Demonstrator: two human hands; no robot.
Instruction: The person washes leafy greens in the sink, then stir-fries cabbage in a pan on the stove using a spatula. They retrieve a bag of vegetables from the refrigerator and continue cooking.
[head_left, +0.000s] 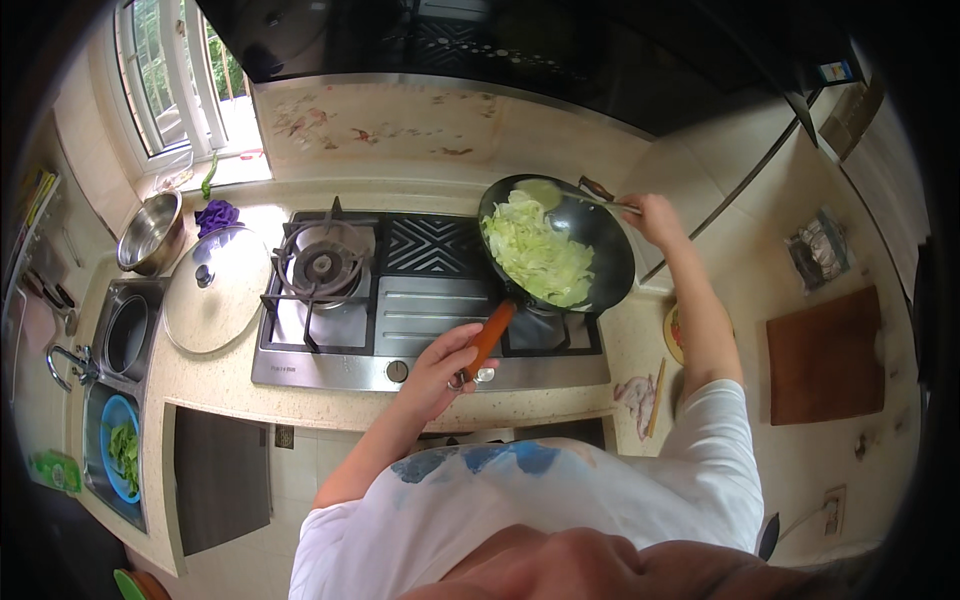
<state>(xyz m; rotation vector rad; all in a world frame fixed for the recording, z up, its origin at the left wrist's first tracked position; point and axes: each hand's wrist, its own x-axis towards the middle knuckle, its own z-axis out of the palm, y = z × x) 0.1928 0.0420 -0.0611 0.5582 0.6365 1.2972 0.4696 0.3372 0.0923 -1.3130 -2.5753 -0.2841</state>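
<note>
A black wok (611, 255) sits over the right burner of the gas stove (315, 367), holding chopped pale green cabbage (536, 251) heaped on its left side. My left hand (442, 367) grips the wok's orange-brown wooden handle (491, 337). Above the wok's right rim, my right hand (652, 217) holds the thin handle of a cooking utensil (540, 193), whose rounded head lies at the far edge of the cabbage. The far side handle (596, 187) of the wok is close to that hand. Part of the right burner is hidden beneath the wok.
Left of the stove are a glass lid (217, 300), a steel bowl (152, 232) and a purple cloth (217, 217). A blue basin (112, 409) with leafy greens stands in the sink. Chopsticks (657, 397) and a crumpled cloth (636, 397) lie at right, near a partly hidden plate (673, 335).
</note>
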